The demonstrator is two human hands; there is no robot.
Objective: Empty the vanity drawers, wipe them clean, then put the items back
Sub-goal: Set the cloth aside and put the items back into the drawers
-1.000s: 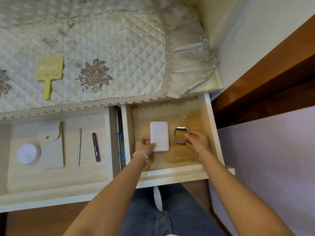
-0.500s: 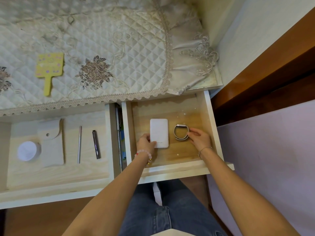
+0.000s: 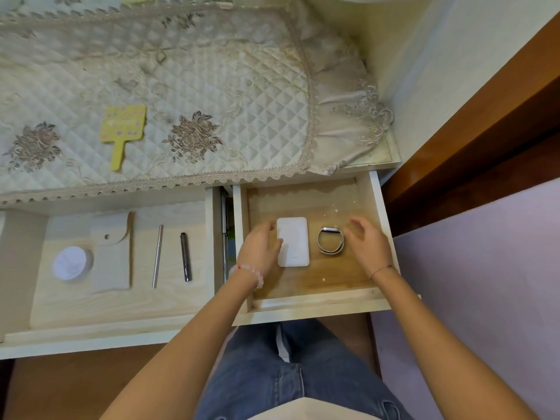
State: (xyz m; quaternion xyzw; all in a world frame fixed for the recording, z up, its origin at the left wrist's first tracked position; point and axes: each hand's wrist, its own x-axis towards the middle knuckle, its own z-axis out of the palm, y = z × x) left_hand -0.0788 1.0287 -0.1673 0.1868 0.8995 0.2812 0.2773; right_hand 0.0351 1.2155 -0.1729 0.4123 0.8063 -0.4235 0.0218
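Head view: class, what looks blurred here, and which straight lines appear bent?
In the head view, the right hand is smeared by motion blur at its fingertips; the power bank is sharp; wide-angle distortion bows the drawer fronts.

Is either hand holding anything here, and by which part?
Nothing is gripped. The left hand touches the left edge of the power bank; the right hand, blurred, is beside the watch, not touching.
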